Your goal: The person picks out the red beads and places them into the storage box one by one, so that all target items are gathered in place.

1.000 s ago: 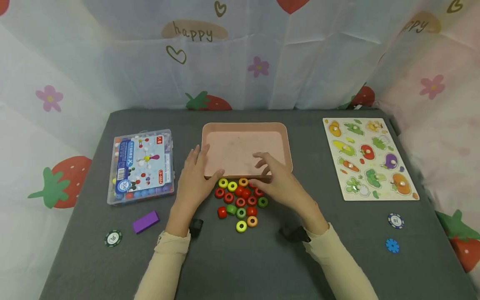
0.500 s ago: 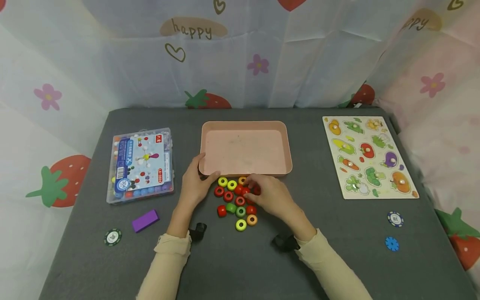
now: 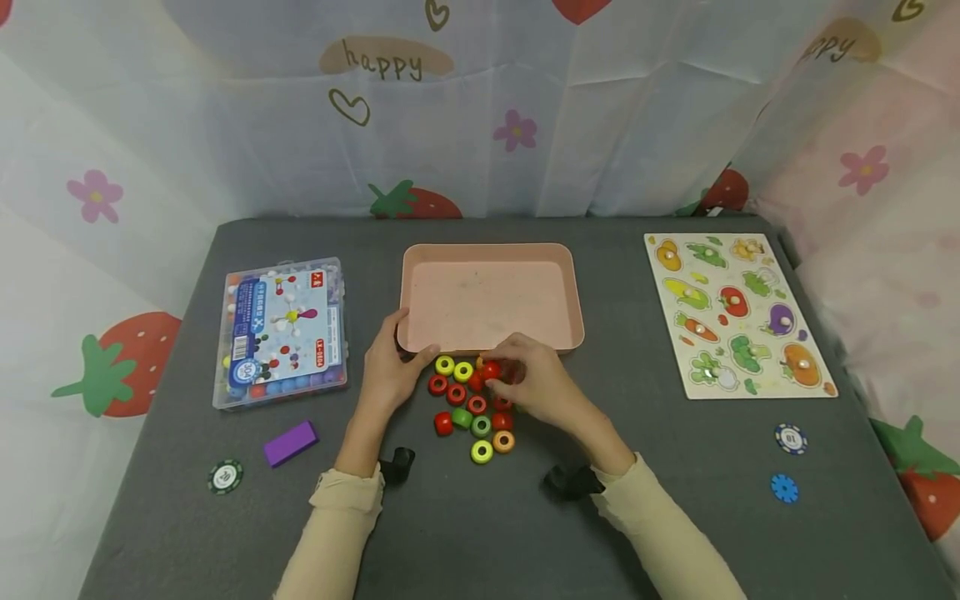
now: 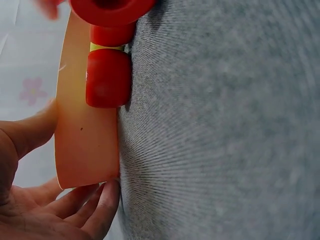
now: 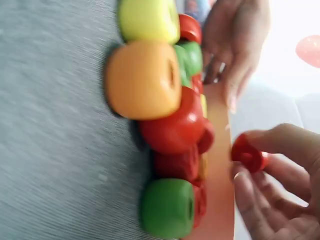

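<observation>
A shallow pink tray [image 3: 487, 292] lies at the middle of the table. My left hand [image 3: 386, 377] holds its front left corner, the thumb by the front wall and the fingers round the side; the left wrist view shows this grip on the tray [image 4: 90, 145]. In my right hand [image 3: 546, 382], thumb and fingers pinch a red bead [image 5: 246, 153], raised above the pile near the tray's front edge. Red, green, yellow and orange beads [image 3: 481, 426] with holes lie in front of the tray, some hidden beneath the right hand.
To the left are a clear plastic box [image 3: 283, 333] of small balls, a purple block [image 3: 291, 443] and a dark green chip [image 3: 226, 477]. On the right lie a vegetable puzzle board [image 3: 738, 317], a dark blue-and-white chip [image 3: 791, 438] and a blue disc [image 3: 784, 488].
My left hand has curled onto the tray's corner. The right hand has come down from over the tray's front edge to the pile and lifted a red bead.
</observation>
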Demonstrator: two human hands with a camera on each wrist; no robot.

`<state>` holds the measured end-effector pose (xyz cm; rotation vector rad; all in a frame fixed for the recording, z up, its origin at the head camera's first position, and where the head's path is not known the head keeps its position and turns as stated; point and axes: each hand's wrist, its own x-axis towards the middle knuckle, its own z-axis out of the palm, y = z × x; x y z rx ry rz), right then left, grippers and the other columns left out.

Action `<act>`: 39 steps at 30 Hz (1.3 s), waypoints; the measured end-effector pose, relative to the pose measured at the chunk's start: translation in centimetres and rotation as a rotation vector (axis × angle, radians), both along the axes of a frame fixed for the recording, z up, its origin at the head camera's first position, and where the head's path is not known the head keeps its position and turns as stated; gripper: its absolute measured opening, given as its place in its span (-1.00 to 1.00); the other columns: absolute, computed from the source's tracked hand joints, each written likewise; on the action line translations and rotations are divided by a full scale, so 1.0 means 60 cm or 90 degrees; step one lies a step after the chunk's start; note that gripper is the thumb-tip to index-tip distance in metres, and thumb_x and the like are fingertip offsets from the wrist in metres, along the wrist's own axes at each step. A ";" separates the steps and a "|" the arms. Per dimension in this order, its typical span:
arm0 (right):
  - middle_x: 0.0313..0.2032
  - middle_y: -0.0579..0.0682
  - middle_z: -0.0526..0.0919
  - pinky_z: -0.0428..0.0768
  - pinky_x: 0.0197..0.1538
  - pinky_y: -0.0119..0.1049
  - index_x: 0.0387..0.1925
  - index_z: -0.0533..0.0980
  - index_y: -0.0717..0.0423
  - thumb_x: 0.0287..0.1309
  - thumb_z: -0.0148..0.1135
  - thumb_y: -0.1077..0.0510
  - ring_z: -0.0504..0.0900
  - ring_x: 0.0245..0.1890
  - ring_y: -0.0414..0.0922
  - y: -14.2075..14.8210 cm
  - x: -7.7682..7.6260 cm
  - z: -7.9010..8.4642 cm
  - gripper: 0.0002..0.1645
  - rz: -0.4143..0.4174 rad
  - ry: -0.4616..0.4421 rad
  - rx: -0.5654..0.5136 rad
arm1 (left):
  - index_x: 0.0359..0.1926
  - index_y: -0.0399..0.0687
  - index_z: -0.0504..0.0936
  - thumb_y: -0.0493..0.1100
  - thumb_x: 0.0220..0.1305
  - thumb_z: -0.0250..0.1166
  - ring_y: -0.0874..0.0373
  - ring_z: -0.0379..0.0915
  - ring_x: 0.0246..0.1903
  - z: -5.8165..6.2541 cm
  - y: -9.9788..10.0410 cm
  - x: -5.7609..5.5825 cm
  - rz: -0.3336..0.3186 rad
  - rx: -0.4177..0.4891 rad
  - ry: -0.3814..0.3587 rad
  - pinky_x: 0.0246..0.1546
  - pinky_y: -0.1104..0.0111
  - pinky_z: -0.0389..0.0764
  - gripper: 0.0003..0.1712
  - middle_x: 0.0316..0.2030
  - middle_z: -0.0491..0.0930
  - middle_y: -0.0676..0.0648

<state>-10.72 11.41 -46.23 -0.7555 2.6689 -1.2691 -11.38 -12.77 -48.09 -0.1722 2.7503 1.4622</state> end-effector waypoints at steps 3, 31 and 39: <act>-0.20 -0.04 0.62 0.70 -0.22 -0.29 -0.01 0.68 0.16 0.06 0.49 0.27 0.65 -0.32 -0.11 0.002 -0.018 0.003 -0.60 -0.023 0.017 -0.083 | 0.50 -0.04 0.19 0.00 0.26 0.43 -0.18 0.39 0.27 0.001 -0.001 0.000 0.003 0.002 -0.006 0.22 -0.01 0.48 -0.10 0.37 0.35 -0.28; -0.13 0.08 0.63 0.60 -0.08 -0.11 -0.06 0.63 0.11 0.06 0.46 0.29 0.59 -0.18 0.00 -0.011 -0.132 -0.020 -0.64 -0.152 -0.038 -0.017 | 0.47 -0.02 0.17 -0.03 0.23 0.46 -0.12 0.31 0.34 -0.004 -0.003 0.001 0.010 0.067 -0.002 0.22 0.01 0.47 -0.09 0.38 0.33 -0.27; -0.29 0.00 0.67 0.59 -0.29 -0.23 -0.12 0.67 0.17 0.08 0.49 0.25 0.59 -0.34 -0.07 0.017 -0.074 0.013 -0.71 -0.035 -0.005 -0.073 | 0.46 -0.03 0.17 -0.04 0.23 0.46 -0.10 0.28 0.36 -0.005 -0.002 0.000 0.016 0.071 -0.005 0.24 0.00 0.46 -0.10 0.41 0.30 -0.26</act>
